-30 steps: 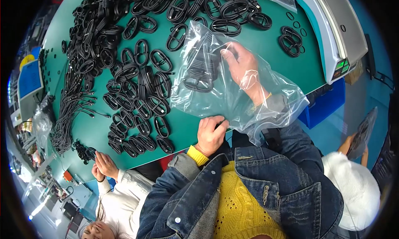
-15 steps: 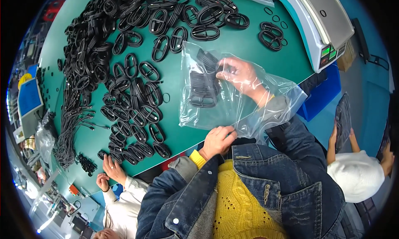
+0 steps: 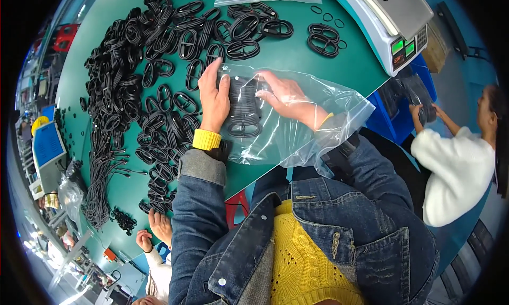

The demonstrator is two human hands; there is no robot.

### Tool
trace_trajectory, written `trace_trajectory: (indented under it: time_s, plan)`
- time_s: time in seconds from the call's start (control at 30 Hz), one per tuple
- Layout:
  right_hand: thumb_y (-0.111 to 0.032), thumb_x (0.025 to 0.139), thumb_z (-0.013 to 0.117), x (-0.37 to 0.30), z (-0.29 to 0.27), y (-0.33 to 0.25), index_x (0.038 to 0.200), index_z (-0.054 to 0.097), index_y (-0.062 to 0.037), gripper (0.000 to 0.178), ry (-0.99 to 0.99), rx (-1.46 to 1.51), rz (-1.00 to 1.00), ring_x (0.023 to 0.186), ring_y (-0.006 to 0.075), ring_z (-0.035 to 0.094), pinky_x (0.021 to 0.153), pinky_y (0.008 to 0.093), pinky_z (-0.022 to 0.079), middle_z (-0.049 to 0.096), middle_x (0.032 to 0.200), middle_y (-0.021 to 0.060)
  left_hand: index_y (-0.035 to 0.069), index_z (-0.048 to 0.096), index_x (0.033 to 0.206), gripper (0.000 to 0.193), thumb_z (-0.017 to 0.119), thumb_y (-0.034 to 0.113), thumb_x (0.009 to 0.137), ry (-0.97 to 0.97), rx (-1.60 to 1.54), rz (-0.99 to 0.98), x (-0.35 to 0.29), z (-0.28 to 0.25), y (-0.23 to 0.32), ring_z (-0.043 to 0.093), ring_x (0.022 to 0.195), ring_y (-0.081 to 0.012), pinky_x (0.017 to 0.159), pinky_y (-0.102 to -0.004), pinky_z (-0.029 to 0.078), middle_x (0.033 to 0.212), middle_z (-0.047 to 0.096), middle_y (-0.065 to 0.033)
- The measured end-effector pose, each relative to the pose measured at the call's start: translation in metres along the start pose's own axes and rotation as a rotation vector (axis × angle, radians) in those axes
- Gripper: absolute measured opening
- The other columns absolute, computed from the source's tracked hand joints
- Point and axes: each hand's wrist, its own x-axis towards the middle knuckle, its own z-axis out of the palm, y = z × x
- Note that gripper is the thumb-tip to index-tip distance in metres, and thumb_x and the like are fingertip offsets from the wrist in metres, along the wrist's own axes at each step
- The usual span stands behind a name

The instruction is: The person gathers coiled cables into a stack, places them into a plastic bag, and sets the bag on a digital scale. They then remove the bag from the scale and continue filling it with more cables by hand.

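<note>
A clear plastic bag (image 3: 273, 152) lies near the centre of the frame, its thin, glossy film creased and streaked with light, over a smooth green tabletop (image 3: 363, 61). Inside it, left of the frame's middle, sits a stack of black cable coils (image 3: 245, 101), matte, ribbed-looking loops packed side by side, with one rounded oval at the lower end. The left hand (image 3: 214, 104) is open, fingers extended upward and thumb a little apart, set against the bag's left side just beside the stack. The right hand (image 3: 289, 98) reaches in under the film from the right, thumb and forefinger spread at the stack's right edge; whether they grip a coil, one cannot tell. Ribbed yellow cuffs show at the wrists, with coarse blue denim sleeves (image 3: 199, 220) and a cable-knit yellow sweater (image 3: 302, 262) at the bottom. Oval black coils (image 3: 124, 77) heap up across the upper left, and slender loose cables (image 3: 103, 180) trail below them. At the upper right stands a pale scale (image 3: 366, 19) with a flat metal pan; thin black rings (image 3: 321, 12) lie to its left. At the right edge, a co-worker in a fluffy white top (image 3: 456, 172) handles dark contents beside a blue plastic bin (image 3: 386, 119).
</note>
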Motion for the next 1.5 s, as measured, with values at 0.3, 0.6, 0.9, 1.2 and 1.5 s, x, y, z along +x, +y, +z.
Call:
trace_trajectory:
  time_s: [0.3,0.6,0.9,1.2,1.5]
  plan:
    - [-0.019,0.084,0.059,0.008,0.018,0.013,0.096,0.061,-0.0053,0.018,0.283,0.040,-0.034,0.072,0.0315,0.063,0.060,0.0380,0.049,0.065,0.081,0.0118,0.003,0.042,0.130,0.050,0.057,0.015,0.084,0.011,0.047,0.063,-0.015,0.005,0.007,0.037,0.122,-0.0332,0.103,-0.0394,0.029,0.134,0.038,-0.0168]
    - [-0.018,0.081,0.062,0.015,0.024,0.005,0.094,0.064,-0.0072,0.017,0.057,-0.238,-0.205,0.071,0.0280,0.064,0.060,0.0362,0.051,0.066,0.080,0.0094,0.004,0.039,0.133,0.053,0.054,0.018,0.085,0.036,0.124,0.077,-0.026,0.007,0.001,0.032,0.127,-0.0379,0.105,-0.0431,0.025,0.138,0.032,-0.0222]
    - [-0.032,0.078,0.065,0.008,0.006,0.004,0.102,0.063,-0.0088,0.033,0.034,0.072,-0.231,0.080,0.0270,0.063,0.069,0.0345,0.050,0.065,0.091,0.0101,0.004,0.037,0.135,0.049,0.045,0.022,0.090,-0.005,0.149,0.061,-0.025,-0.003,-0.006,0.028,0.129,-0.0378,0.105,-0.0443,0.023,0.141,0.028,-0.0237]
    - [-0.039,0.080,0.063,0.005,0.028,-0.003,0.106,0.063,-0.0103,0.039,0.068,-0.152,-0.181,0.085,0.0288,0.063,0.072,0.0353,0.051,0.064,0.100,0.0106,0.003,0.036,0.135,0.053,0.048,0.027,0.089,-0.021,0.031,0.035,-0.029,-0.005,-0.005,0.029,0.129,-0.0382,0.106,-0.0414,0.023,0.143,0.024,-0.0235]
    - [-0.044,0.082,0.059,0.021,0.026,-0.024,0.100,0.065,-0.0084,0.041,-0.150,-0.122,0.113,0.084,0.0307,0.063,0.070,0.0364,0.050,0.065,0.092,0.0170,0.003,0.036,0.135,0.055,0.054,0.022,0.086,0.007,0.118,0.073,-0.030,-0.013,-0.007,0.031,0.127,-0.0398,0.104,-0.0406,0.028,0.142,0.024,-0.0241]
